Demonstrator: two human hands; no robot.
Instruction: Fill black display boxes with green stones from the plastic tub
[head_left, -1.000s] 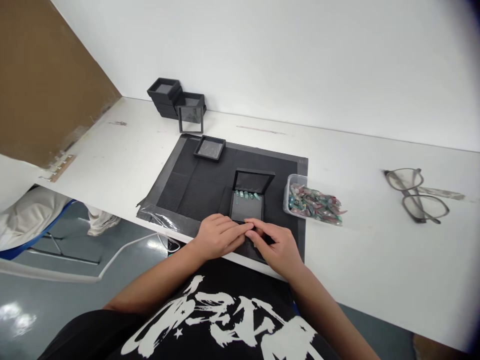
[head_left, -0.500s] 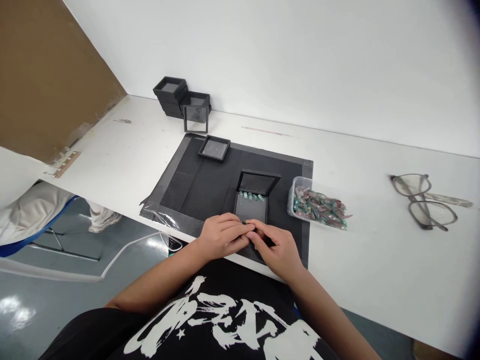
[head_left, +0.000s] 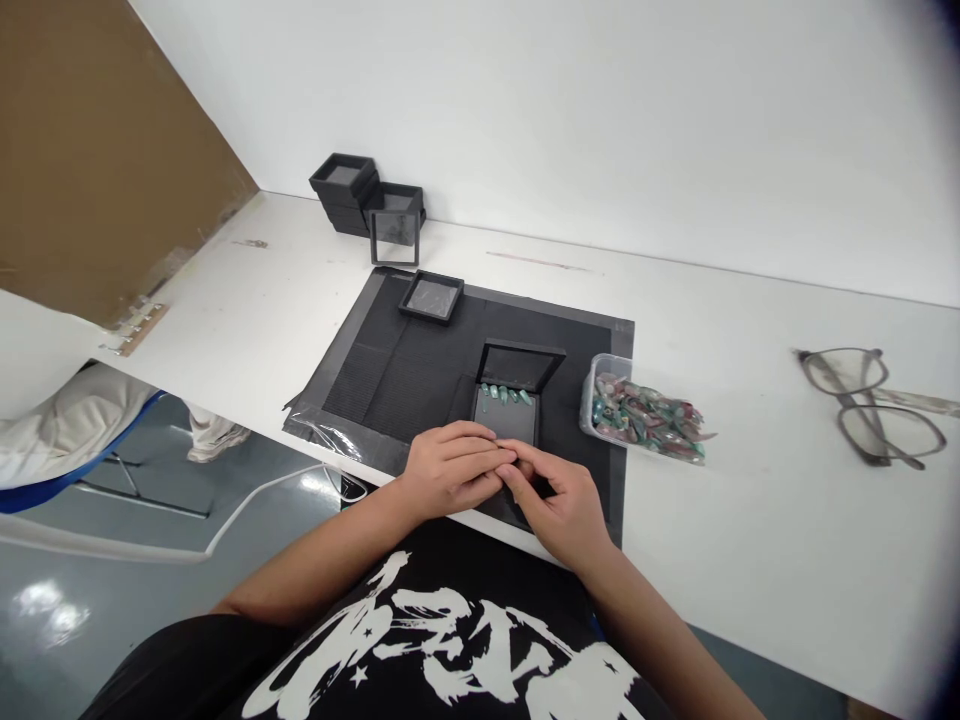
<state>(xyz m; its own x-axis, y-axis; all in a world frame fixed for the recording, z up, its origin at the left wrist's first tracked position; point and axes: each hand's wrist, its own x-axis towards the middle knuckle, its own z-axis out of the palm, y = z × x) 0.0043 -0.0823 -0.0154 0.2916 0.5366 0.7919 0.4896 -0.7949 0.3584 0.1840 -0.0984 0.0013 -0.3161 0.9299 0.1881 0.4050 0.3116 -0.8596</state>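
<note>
My left hand [head_left: 459,468] and my right hand [head_left: 556,500] meet at the fingertips near the table's front edge. Their fingers are closed together, and whatever is pinched between them is too small or hidden to make out. Just beyond them lies an opened black display case [head_left: 504,418], its framed lid [head_left: 523,366] tilted up at the back. A row of several green press-on nails [head_left: 504,394] runs along the far side of the case's grey inside. To the right, a clear plastic tub [head_left: 588,408] holds a heap of green and reddish nails [head_left: 645,412].
A black mat [head_left: 360,370] taped to the white table [head_left: 720,540] lies under the case. Another black frame [head_left: 432,297] rests at the mat's far edge. Stacked black cases [head_left: 345,195] stand by the wall, with a clear-windowed frame [head_left: 395,238] before them. Eyeglasses [head_left: 862,400] lie at right.
My fingertips stay together, with only a slight shift of the fingers. The whole view has moved a little, so the table items appear slightly further right.
</note>
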